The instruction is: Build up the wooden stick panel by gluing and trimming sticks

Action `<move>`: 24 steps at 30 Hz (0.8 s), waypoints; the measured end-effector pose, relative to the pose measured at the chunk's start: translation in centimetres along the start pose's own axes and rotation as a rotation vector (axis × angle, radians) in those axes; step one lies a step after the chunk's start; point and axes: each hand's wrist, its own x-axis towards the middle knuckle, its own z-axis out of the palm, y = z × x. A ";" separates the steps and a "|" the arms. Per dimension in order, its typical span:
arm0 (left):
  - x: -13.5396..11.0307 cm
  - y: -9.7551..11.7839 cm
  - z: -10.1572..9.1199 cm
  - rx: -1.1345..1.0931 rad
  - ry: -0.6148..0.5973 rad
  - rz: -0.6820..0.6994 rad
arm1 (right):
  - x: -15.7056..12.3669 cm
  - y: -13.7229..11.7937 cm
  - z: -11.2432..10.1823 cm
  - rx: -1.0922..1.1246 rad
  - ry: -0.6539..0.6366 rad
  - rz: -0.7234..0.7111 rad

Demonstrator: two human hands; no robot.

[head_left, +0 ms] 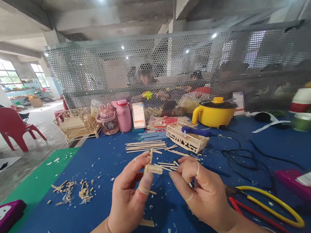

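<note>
The left hand (131,188) pinches a small wooden piece (154,169) between thumb and fingers, over the tabletop (79,231); the right hand (205,187) has thumb and forefinger close together, though I cannot tell what they grip. The piece looks barely begun, only a few parts joined. Just beyond lie short sticks (167,166) and long sticks (145,145), apparently unused. Toward the far edge, a stick frame (183,138) seems largely assembled, as does a larger stick structure (75,125) by the far left corner
</note>
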 end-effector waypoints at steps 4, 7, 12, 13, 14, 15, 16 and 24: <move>-0.2 -0.1 0.0 0.045 -0.028 0.044 | -0.1 -0.2 0.2 0.035 -0.032 -0.049; -0.3 -0.1 0.0 0.073 -0.041 0.069 | 0.0 -0.2 0.1 0.010 -0.050 -0.125; -0.5 0.0 0.1 0.109 -0.073 0.096 | 0.2 0.0 0.1 -0.009 -0.092 -0.137; -0.5 0.0 0.1 0.116 -0.077 0.105 | 0.2 0.0 0.0 -0.011 -0.090 -0.139; -0.5 0.0 0.1 0.123 -0.078 0.111 | 0.2 0.0 0.0 -0.014 -0.084 -0.143; -0.5 0.0 0.0 0.128 -0.080 0.119 | 0.2 0.0 0.0 -0.016 -0.080 -0.147; -0.5 0.1 0.0 0.133 -0.082 0.125 | 0.2 0.0 0.0 -0.017 -0.078 -0.150; -0.4 0.2 -0.1 0.158 -0.081 0.153 | 0.2 -0.2 0.0 -0.020 -0.075 -0.135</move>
